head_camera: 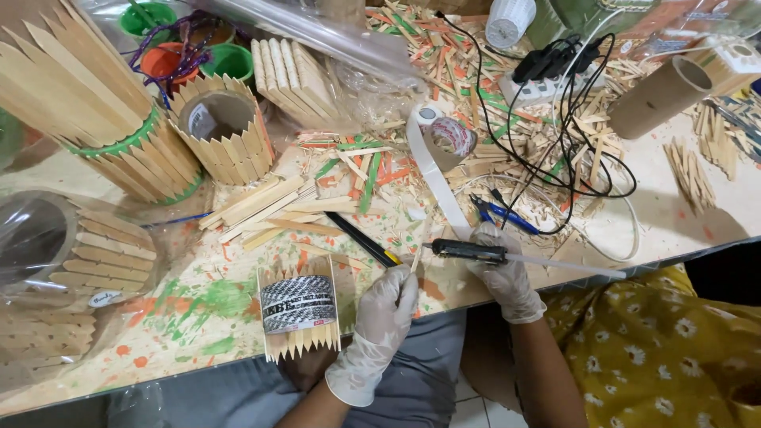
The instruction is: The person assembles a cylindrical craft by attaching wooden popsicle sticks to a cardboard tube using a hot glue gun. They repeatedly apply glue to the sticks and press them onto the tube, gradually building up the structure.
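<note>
Gloved right hand [507,273] around glue gun [469,252]; left hand [386,305] perhaps pinching thin stick [418,252].

Paint-stained table [182,317] (cluttered) bears loose wooden sticks [269,202] and cables [583,170].

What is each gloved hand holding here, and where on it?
The right hand holds a glue gun by its rear body. The left hand pinches a thin wooden stick near its lower end.
</note>
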